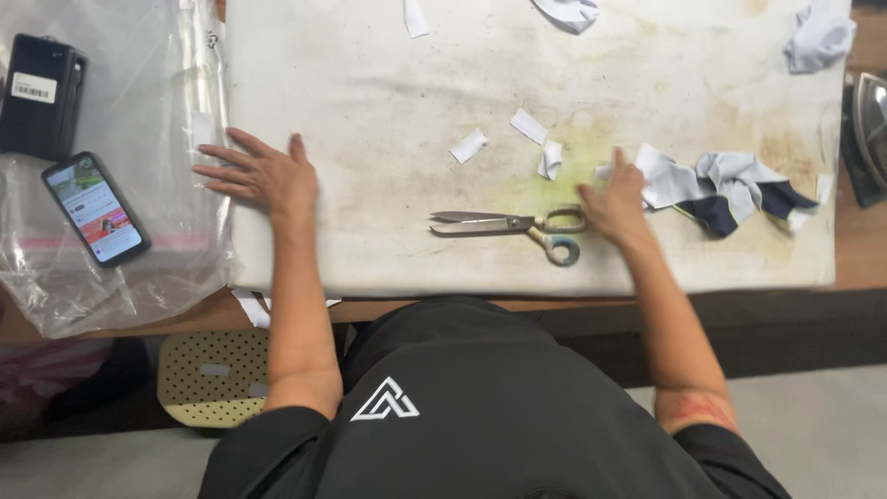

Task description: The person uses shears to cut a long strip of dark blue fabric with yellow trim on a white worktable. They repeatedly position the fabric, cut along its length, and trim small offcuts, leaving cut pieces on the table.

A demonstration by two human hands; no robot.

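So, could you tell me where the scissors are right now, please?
In the head view, the scissors lie closed on the white pad, right of centre, handles beside the right hand.

A wooden table (859, 254) runs across the view, its brown top showing at the right edge and along the near side; a stained white padded cloth (388, 111) covers most of it, yellowed near the middle; clear plastic sheeting (139, 268) lies crumpled over the left end; below, a grey floor (813, 416) shows; a cream perforated stool seat (208, 374) stands under the table; light falls evenly.
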